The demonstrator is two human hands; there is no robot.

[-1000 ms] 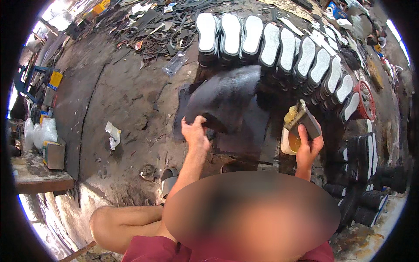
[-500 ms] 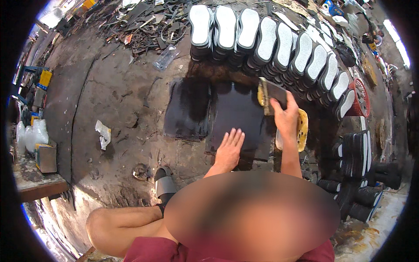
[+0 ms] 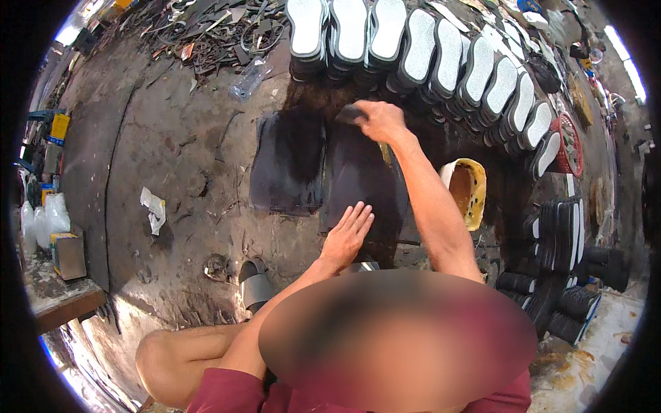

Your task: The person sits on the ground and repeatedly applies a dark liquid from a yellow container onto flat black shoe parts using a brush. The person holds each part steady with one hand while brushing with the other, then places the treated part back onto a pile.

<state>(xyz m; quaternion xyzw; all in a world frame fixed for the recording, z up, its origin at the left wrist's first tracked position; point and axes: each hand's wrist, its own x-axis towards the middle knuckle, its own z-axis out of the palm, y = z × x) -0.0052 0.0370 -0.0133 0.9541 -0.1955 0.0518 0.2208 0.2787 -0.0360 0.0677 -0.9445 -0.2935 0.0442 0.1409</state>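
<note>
Reaching over the far end of a smooth, black, roughly rectangular sheet (image 3: 361,179), your right hand (image 3: 382,124) is the nearer of the two to that edge, while your left hand (image 3: 346,239) is at the end closest to your body. The sheet lies on the floor in front of you, its long axis running away from you, so your hands stand almost in line along it, with much of its surface between them. From the right hand's grip, the bulk of the sheet lies back toward you.

Your right fingers are closed around a dark, blocky hand tool (image 3: 348,115), which juts out to the left of the hand. Its underside is hidden, so you cannot tell whether it touches the sheet. Your right arm (image 3: 441,206) comes up from the lower right and slants leftward, the back of the hand uppermost. Your left hand grips nothing: it rests palm down on the near part of the sheet, fingers extended, pointing away and a little right.

Just left lies a second black, rectangular sheet (image 3: 286,165), side by side with the first. Right of your right arm sits an open, oblong container with a yellow-crusted rim (image 3: 475,217). Beyond the sheets curve stacks of white-topped, dark-edged, sole-shaped pieces (image 3: 418,48).
</note>
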